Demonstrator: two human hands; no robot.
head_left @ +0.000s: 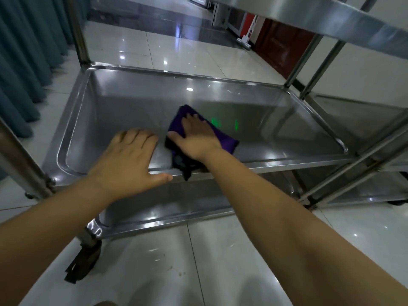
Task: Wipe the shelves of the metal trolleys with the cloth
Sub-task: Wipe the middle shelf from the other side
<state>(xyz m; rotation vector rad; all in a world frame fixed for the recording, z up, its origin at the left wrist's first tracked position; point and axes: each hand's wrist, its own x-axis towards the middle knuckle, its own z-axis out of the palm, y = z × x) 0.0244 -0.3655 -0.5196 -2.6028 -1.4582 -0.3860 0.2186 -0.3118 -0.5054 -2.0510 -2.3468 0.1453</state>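
- Flatly, right hand point(196, 138) fingers point(192, 120) lie straight and together on the purple cloth point(228, 141), pressing it onto the middle of the shelf point(132, 102), likely for full contact.
- Left hand point(130, 160) fingers, relaxed and slightly apart, rest on the shelf's front rim, probably bracing.

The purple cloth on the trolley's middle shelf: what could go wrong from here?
1. Part of the cloth hangs over the shelf's front rim; the flat right hand may drag it off.
2. The left hand only rests on that rim, so a hard push might roll the trolley.
3. The upper shelf juts close overhead; the head could bump it.
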